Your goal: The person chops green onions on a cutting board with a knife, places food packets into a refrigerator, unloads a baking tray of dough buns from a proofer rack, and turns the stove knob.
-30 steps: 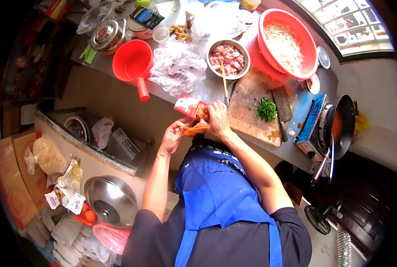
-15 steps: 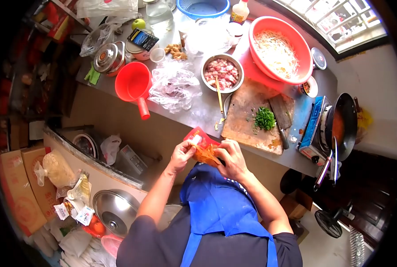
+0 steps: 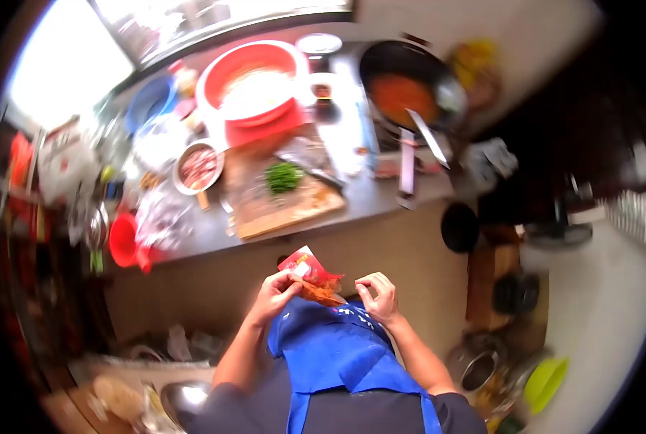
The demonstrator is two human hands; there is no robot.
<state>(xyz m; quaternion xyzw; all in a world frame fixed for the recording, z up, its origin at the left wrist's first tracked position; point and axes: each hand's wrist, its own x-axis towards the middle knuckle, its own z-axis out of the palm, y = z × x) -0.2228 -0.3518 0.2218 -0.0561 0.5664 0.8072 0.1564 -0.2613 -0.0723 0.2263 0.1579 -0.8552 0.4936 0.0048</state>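
Note:
A red packet (image 3: 303,266) and an orange, torn-looking wrapper (image 3: 319,294) hang from my left hand (image 3: 274,295), whose thumb and fingers pinch them in front of the blue apron. Just right of the wrapper is my right hand (image 3: 378,297), apart from it, thumb and fingertips drawn together; anything between them is too small to name. Beyond my hands, a cutting board (image 3: 254,210) on the counter bears chopped greens (image 3: 283,177) and a knife (image 3: 316,171). To its left is a bowl of raw meat (image 3: 198,166) with a wooden utensil.
A red basin (image 3: 214,87) of pale shreds stands behind the board. At the right, a black wok (image 3: 381,65) with orange-red contents sits on a stove, tool handles jutting forward. A red ladle (image 3: 122,240) and crumpled plastic bags (image 3: 165,217) lie left. Cardboard boxes (image 3: 498,278) stand lower right.
The view has swung right, toward the wok, and is blurred. My right hand has come away from the orange wrapper, while my left keeps hold of it with the red packet.

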